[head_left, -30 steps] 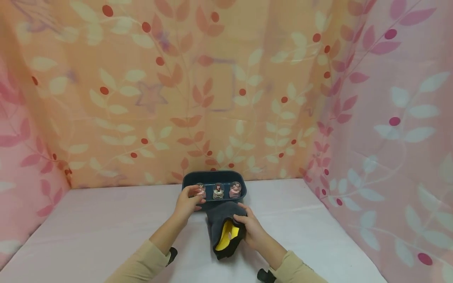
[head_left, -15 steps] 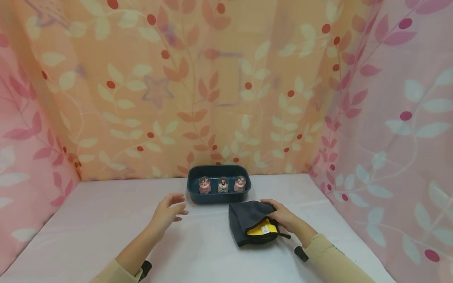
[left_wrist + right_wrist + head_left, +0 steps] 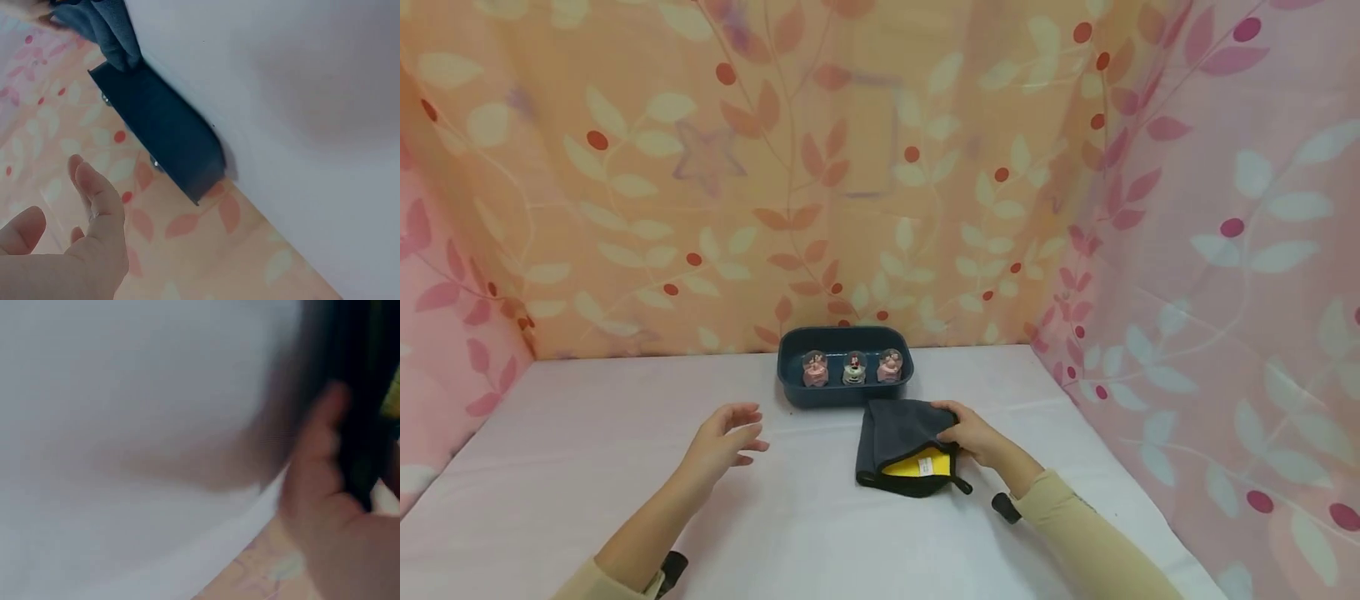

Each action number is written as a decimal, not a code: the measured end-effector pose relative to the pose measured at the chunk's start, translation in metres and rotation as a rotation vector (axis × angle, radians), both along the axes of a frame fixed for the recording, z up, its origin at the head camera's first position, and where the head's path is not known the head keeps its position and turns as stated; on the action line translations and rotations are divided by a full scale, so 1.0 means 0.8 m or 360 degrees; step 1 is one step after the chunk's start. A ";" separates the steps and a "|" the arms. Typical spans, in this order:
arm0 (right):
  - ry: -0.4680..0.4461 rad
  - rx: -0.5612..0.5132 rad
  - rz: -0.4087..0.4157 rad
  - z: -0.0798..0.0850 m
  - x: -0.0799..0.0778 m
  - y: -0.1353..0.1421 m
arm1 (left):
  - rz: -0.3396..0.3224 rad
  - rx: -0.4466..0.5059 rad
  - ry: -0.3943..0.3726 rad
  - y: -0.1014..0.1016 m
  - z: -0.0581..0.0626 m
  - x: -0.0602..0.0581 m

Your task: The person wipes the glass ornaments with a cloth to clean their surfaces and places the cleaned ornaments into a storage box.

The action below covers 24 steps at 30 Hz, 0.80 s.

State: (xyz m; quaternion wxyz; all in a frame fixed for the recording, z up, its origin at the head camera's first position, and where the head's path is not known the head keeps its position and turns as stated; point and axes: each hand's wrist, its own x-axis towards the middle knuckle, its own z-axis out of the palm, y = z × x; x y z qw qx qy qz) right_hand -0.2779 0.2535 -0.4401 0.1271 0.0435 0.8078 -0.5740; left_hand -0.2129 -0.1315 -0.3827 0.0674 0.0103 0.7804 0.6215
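Observation:
My right hand (image 3: 977, 437) grips the right side of a folded dark grey cloth (image 3: 901, 427) with a yellow inner face, a white tag and a black loop. In the right wrist view the fingers (image 3: 315, 475) lie against the cloth, partly blurred. My left hand (image 3: 718, 442) hovers over the table's left part, fingers loosely bent and holding nothing; the left wrist view shows the same hand (image 3: 94, 244) apart from the tray. Just behind the cloth stands a dark blue tray (image 3: 831, 397) with three small snow globes in a row: pink (image 3: 816, 369), white (image 3: 854, 369) and pink (image 3: 890, 367).
A white-covered table (image 3: 805, 533) lies under everything. Behind it hangs an orange leaf-patterned curtain (image 3: 647, 192), close to the tray's back. Pink patterned curtains (image 3: 1247, 333) close off the sides. Black devices (image 3: 1006, 507) are worn at both wrists.
My left hand has drawn away from the tray, left and toward me. The cloth, held in my right hand, has moved right and turned from hanging open to lying flatter. The camera view has shifted.

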 end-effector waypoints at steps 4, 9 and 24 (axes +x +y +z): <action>-0.0015 0.0454 -0.0044 -0.011 0.004 0.011 | -0.0011 -0.0020 0.0002 -0.008 -0.009 0.009; 0.0416 0.0853 0.0089 -0.006 0.020 0.016 | -0.0005 -0.0050 -0.0003 -0.026 -0.014 0.022; 0.1496 0.1456 0.0570 -0.020 0.062 0.008 | 0.0018 -0.0006 -0.0056 -0.042 -0.030 0.039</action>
